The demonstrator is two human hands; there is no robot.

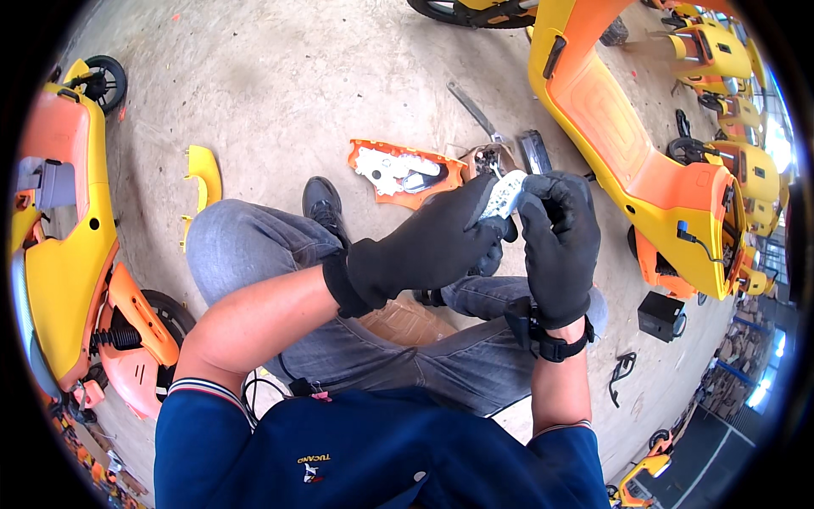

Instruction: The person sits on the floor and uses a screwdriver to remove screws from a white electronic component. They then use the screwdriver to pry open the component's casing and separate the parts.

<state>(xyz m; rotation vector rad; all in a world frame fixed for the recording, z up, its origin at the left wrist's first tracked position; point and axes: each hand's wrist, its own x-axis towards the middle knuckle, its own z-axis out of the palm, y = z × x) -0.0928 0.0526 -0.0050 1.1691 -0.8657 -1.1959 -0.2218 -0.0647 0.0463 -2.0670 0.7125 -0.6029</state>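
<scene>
Both my hands wear black gloves and meet in front of my knees. My left hand (424, 242) is closed on a small white packet with dark printing (504, 195), which sticks up past the fingers. Fingers of my right hand (558, 246) are bent and pinch together at the packet's right edge. Just beyond my left hand, an orange plastic panel (451, 166) lies on the floor with white pieces on it. Behind the packet sits an open brown box (506, 158) of small dark parts, partly hidden by my left glove. A dark, flat rectangular object (534, 153) rests beside that box.
Yellow and orange scooters stand close at the left (76, 280) and right (627, 144), with several more behind on the right. A grey metal bar (471, 109), a yellow trim piece (205, 174), a black box (661, 316) and a black bracket (622, 377) lie on the floor. Cardboard (405, 324) lies between my legs.
</scene>
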